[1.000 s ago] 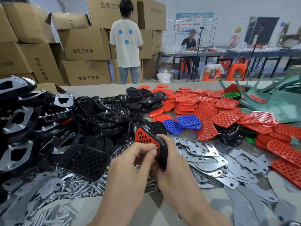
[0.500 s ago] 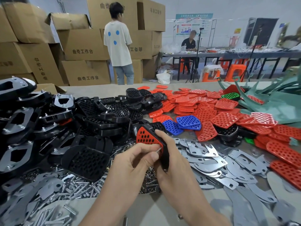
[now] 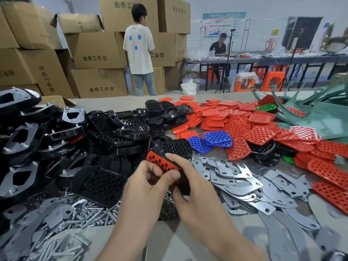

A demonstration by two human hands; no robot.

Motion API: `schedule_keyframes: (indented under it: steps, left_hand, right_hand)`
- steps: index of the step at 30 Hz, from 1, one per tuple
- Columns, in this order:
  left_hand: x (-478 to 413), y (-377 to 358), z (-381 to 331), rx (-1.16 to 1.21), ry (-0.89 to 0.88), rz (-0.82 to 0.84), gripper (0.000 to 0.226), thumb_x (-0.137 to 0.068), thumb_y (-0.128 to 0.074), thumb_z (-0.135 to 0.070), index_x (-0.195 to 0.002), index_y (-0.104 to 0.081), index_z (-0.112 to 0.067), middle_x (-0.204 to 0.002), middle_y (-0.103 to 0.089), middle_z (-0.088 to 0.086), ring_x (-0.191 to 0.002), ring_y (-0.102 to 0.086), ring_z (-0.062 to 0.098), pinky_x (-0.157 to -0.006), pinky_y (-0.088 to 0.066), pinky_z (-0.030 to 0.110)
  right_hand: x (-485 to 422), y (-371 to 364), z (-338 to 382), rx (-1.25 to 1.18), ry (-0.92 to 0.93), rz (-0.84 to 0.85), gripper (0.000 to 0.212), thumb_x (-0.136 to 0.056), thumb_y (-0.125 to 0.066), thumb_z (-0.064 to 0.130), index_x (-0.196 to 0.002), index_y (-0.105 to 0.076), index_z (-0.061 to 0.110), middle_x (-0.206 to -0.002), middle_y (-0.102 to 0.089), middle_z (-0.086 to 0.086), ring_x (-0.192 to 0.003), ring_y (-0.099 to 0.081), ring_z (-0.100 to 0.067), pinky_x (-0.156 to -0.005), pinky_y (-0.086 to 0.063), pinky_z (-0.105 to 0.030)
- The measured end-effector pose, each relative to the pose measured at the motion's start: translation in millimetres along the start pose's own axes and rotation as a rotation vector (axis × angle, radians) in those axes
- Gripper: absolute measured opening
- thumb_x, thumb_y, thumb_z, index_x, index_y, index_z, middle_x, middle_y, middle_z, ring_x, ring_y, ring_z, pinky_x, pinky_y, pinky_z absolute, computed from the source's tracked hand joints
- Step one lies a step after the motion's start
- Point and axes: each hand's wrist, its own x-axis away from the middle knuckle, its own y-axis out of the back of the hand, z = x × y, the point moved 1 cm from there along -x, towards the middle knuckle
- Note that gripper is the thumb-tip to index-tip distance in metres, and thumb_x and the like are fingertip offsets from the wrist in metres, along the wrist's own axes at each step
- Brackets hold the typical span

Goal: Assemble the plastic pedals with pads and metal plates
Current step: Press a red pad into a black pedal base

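Note:
A black plastic pedal with a red perforated pad (image 3: 160, 162) on it is held on edge above the table, in front of me. My left hand (image 3: 148, 183) pinches its near side with curled fingers and thumb. My right hand (image 3: 190, 187) grips it from the right, fingers wrapped over the top edge. Loose metal plates (image 3: 231, 178) lie in a heap just right of my hands. Red pads (image 3: 237, 129) and two blue pads (image 3: 216, 139) lie beyond. A heap of black pedals (image 3: 105, 132) fills the left.
Bolts (image 3: 84, 215) and grey plates lie scattered at the near left. Assembled pedals with plates (image 3: 20, 140) pile at far left. Green plastic parts (image 3: 320, 117) sit at far right. Cardboard boxes (image 3: 94, 51) and a standing person (image 3: 140, 51) are behind the table.
The pedal has turned so less of the red pad shows. My left fingers have curled tighter against it. The standing person has shifted left and turned.

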Motion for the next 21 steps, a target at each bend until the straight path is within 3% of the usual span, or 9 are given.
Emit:
schedule_keyframes:
  steps: [3, 6, 10, 14, 18, 21]
  left_hand:
    - [3, 2, -5, -0.110, -0.111, -0.035, 0.027, -0.078, -0.062, -0.058, -0.080, -0.061, -0.031, -0.075, -0.070, -0.009, -0.068, -0.065, 0.010, -0.069, -0.052, 0.037]
    - [0, 13, -4, -0.230, -0.181, -0.121, 0.021, -0.093, -0.052, -0.052, -0.085, -0.060, -0.034, -0.078, -0.069, -0.019, -0.073, -0.065, 0.007, -0.067, -0.053, 0.035]
    - [-4, 21, 6, -0.557, -0.200, -0.047, 0.016, -0.097, -0.043, -0.046, -0.099, -0.057, -0.038, -0.084, -0.067, -0.017, -0.083, -0.063, 0.007, -0.074, -0.051, 0.037]
    - [-2, 12, 14, -1.065, -0.273, 0.129, 0.044, -0.101, -0.026, -0.052, -0.137, -0.048, -0.038, -0.123, -0.057, -0.016, -0.114, -0.051, 0.013, -0.094, -0.035, 0.029]
    - [-15, 5, 19, -1.219, -0.255, 0.217, 0.045, -0.105, -0.023, -0.052, -0.144, -0.042, -0.040, -0.120, -0.047, -0.012, -0.117, -0.045, 0.014, -0.096, -0.031, 0.029]
    - [-21, 2, 20, -1.167, -0.223, 0.262, 0.034, -0.105, -0.031, -0.051, -0.133, -0.048, -0.043, -0.111, -0.042, -0.016, -0.116, -0.043, 0.010, -0.095, -0.030, 0.027]
  right_hand:
    - [-4, 5, 0, -0.155, -0.094, -0.079, 0.067, -0.091, -0.064, -0.003, -0.128, -0.050, 0.051, -0.113, -0.066, 0.030, -0.100, -0.066, 0.001, -0.089, -0.051, -0.018]
    - [-9, 13, -5, -0.451, -0.206, -0.176, 0.060, -0.091, -0.065, -0.007, -0.120, -0.058, 0.046, -0.110, -0.072, 0.016, -0.103, -0.071, -0.014, -0.093, -0.058, -0.037]
    - [-14, 18, -10, -0.911, -0.386, -0.299, 0.031, -0.098, -0.063, 0.006, -0.117, -0.067, 0.031, -0.114, -0.075, -0.005, -0.107, -0.073, -0.033, -0.079, -0.063, -0.034]
    - [-16, 22, -12, -0.988, -0.458, -0.346, 0.025, -0.104, -0.056, 0.016, -0.107, -0.074, 0.033, -0.117, -0.074, -0.013, -0.096, -0.076, -0.039, -0.073, -0.063, -0.035]
    - [-16, 23, -13, -0.964, -0.457, -0.333, 0.028, -0.104, -0.057, 0.015, -0.106, -0.075, 0.036, -0.119, -0.074, -0.008, -0.099, -0.076, -0.037, -0.071, -0.063, -0.034]
    - [-16, 23, -13, -0.944, -0.453, -0.331, 0.029, -0.103, -0.058, 0.016, -0.103, -0.076, 0.039, -0.120, -0.073, -0.003, -0.104, -0.074, -0.034, -0.071, -0.063, -0.033]
